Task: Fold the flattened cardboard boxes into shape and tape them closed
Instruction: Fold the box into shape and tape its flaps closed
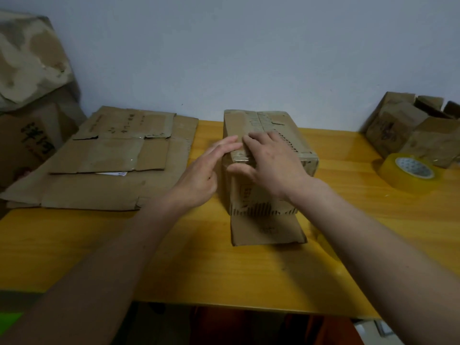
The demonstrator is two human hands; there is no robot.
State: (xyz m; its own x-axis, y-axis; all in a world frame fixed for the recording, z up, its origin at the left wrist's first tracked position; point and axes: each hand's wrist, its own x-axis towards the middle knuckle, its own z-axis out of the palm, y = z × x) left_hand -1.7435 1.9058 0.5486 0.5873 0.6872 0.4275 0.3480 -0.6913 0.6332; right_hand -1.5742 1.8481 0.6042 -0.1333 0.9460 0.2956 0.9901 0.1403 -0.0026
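Observation:
A brown cardboard box (251,192) stands folded into shape at the middle of the yellow table (224,270), with one flap (266,229) lying flat on the table toward me. My right hand (271,160) lies flat on the box's top near its front edge, fingers straight, thumb over the front face. My left hand (206,168) is at the box's left side, its straight fingertips touching the top left edge. A roll of clear yellowish tape (408,171) rests on the table at the right. Flattened boxes (109,160) are stacked at the left.
Several folded boxes (410,128) are piled at the back right against the wall. More cardboard and a crumpled box (29,70) stand at the far left. The table's front edge (224,306) runs near me.

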